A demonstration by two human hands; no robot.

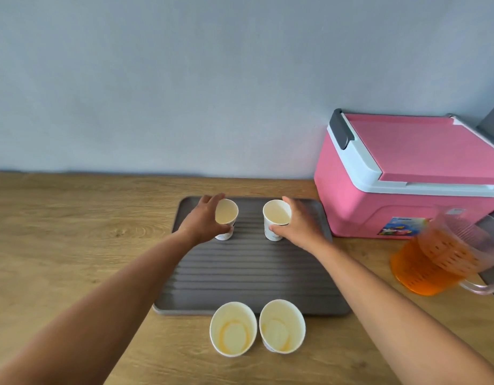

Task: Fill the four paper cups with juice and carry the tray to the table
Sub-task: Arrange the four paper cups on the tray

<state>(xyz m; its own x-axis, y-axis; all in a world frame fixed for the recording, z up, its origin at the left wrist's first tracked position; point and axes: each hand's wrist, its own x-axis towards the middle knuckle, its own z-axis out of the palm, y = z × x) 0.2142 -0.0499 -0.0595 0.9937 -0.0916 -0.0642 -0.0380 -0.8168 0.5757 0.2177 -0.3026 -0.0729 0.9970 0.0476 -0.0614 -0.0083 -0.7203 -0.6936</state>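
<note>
A grey ribbed tray [248,273] lies on the wooden counter. Two white paper cups stand upright on its far part. My left hand [204,220] grips the far left cup [227,215] from the left side. My right hand [298,226] grips the far right cup [276,216] from the right side. Two more paper cups [233,329] [282,325] stand on the counter just in front of the tray's near edge, with faint orange stains inside. All the cups look empty. A clear pitcher [440,257] of orange juice stands at the right.
A pink cooler box [407,176] with a white rim and shut lid sits at the back right, against the grey wall. The wooden counter [73,232] stretches to the left of the tray. The pitcher's handle points toward the right edge of the view.
</note>
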